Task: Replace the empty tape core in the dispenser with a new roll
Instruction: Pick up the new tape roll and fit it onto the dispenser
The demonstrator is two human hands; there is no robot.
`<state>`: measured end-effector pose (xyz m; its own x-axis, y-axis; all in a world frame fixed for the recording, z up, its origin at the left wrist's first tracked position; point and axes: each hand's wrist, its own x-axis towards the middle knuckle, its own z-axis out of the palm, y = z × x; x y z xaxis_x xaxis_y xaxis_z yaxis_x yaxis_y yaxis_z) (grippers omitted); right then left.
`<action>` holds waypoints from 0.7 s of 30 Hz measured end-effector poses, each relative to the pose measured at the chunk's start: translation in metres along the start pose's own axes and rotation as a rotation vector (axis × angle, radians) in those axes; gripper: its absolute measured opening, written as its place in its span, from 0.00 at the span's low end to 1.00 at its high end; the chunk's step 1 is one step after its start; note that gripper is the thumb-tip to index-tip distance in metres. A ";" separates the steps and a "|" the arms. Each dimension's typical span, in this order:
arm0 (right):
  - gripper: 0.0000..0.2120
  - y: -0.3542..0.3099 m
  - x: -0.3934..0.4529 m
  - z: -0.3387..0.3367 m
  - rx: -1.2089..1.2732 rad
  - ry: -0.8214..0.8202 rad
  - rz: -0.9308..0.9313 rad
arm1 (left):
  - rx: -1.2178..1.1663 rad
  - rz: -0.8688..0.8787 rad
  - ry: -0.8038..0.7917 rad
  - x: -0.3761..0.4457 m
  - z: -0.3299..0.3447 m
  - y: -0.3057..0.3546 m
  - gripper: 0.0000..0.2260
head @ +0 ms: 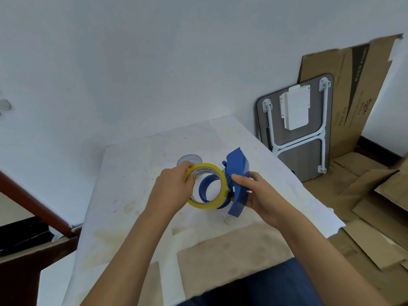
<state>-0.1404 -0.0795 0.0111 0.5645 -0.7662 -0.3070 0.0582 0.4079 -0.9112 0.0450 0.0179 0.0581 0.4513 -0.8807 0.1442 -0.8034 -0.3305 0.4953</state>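
A yellow tape roll (206,186), gripped at its rim by the left hand (174,186), sits around the hub of a blue dispenser (237,184) (tilted on edge), which the right hand (258,193) grasps above a white-covered table (132,173); an empty core (189,159) rests behind.

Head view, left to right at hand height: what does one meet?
Left hand → yellow tape roll → blue dispenser → right hand → folded table leaning on the wall → flattened cardboard.
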 end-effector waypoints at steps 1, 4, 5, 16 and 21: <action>0.26 0.000 0.000 0.000 0.007 -0.004 0.002 | 0.005 0.002 0.002 0.001 0.001 0.001 0.12; 0.25 0.000 0.000 0.002 0.035 -0.023 0.004 | 0.045 0.014 -0.009 0.003 0.005 0.002 0.12; 0.24 -0.001 0.000 0.003 0.037 -0.027 0.003 | 0.071 0.017 -0.013 0.003 0.007 0.002 0.12; 0.25 0.000 0.003 0.008 0.005 -0.004 0.014 | 0.311 0.001 0.009 0.006 0.018 0.004 0.10; 0.25 0.001 0.003 0.004 -0.030 -0.027 0.000 | 0.319 -0.012 -0.006 0.005 0.021 0.000 0.09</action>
<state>-0.1351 -0.0798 0.0104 0.5867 -0.7521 -0.3002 0.0337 0.3930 -0.9189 0.0391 0.0058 0.0405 0.4597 -0.8778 0.1350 -0.8799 -0.4295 0.2033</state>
